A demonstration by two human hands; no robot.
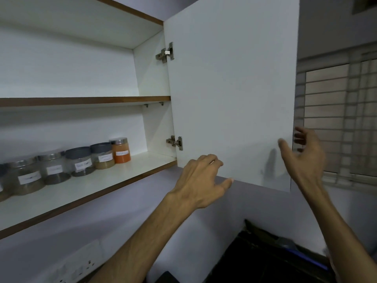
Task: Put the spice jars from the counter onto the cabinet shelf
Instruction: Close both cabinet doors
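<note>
Several labelled spice jars stand in a row on the lower cabinet shelf (130, 170): an orange-filled jar (121, 150) at the right end, then a grey-lidded jar (102, 155), another grey-lidded jar (81, 161), and steel-lidded jars (53, 168) further left. The white cabinet door (230, 94) hangs wide open. My left hand (201, 180) rests against the door's bottom edge with its fingers curled and holds nothing. My right hand (302, 154) is spread at the door's outer edge, thumb on the inner face, fingers behind the edge.
The upper shelf (85, 100) holds nothing. Two steel hinges (175, 142) sit on the door's left side. A switch panel (75, 266) is on the wall below. A dark appliance (265, 258) lies at the bottom right, a barred window (342, 119) to the right.
</note>
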